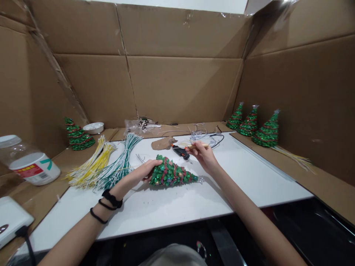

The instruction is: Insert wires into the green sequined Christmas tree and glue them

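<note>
A small green Christmas tree point(173, 171) with red garland and coloured beads lies on its side above the white board point(166, 210), its clear star tip pointing right. My left hand point(147, 170) is closed round its base, with the thumb on top and the other fingers partly hidden. In a pinch, my right hand point(203, 157) holds a thin wooden-coloured stick point(205, 146) over the board, apart from the tree; its exact kind is unclear. Just left of that hand lies a black glue gun point(181, 151) with orange parts.
Bundles of green-white wires point(124, 159) and yellow-white wires point(95, 164) lie at left. A plastic jar point(31, 166) and another tree point(77, 135) stand beyond them. Several trees point(267, 131) line the right side. Loose wires point(203, 135) tangle behind; cardboard walls point(183, 85) enclose the table.
</note>
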A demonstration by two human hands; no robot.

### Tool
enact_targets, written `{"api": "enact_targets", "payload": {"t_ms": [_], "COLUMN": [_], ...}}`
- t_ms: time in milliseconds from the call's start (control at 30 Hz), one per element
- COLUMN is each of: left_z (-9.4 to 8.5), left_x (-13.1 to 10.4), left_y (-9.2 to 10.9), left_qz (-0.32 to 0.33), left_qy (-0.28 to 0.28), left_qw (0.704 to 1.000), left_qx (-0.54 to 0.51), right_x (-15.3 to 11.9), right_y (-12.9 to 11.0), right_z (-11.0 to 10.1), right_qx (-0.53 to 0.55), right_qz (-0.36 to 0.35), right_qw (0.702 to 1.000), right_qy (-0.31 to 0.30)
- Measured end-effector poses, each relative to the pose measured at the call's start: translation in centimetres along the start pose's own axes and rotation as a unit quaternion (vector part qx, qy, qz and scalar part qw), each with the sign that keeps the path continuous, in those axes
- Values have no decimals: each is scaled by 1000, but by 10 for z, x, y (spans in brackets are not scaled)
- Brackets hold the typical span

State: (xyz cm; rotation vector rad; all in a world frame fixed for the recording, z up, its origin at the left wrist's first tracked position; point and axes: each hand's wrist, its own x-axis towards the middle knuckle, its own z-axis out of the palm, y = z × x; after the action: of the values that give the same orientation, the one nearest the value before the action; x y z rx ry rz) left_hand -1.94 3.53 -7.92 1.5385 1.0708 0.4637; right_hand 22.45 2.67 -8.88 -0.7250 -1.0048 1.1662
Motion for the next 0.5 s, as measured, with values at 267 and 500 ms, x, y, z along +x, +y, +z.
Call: {"api": "enact_targets", "payload": {"t_ms": [267, 500], "left_z": [-7, -6], "left_x": [0, -2], "left_y": [0, 4], "left_qz": [-34, -21], "left_qy": [-65, -73], "left_qw": [992, 991], "left_qx": [-100, -106], "right_x": [-10, -22], "right_y": [-1, 8], "right_z": [5, 12], "right_qx": [-44, -112], "right_qz": [-15, -58], "right_qw": [994, 983], "right_qy": [-102, -131]}}
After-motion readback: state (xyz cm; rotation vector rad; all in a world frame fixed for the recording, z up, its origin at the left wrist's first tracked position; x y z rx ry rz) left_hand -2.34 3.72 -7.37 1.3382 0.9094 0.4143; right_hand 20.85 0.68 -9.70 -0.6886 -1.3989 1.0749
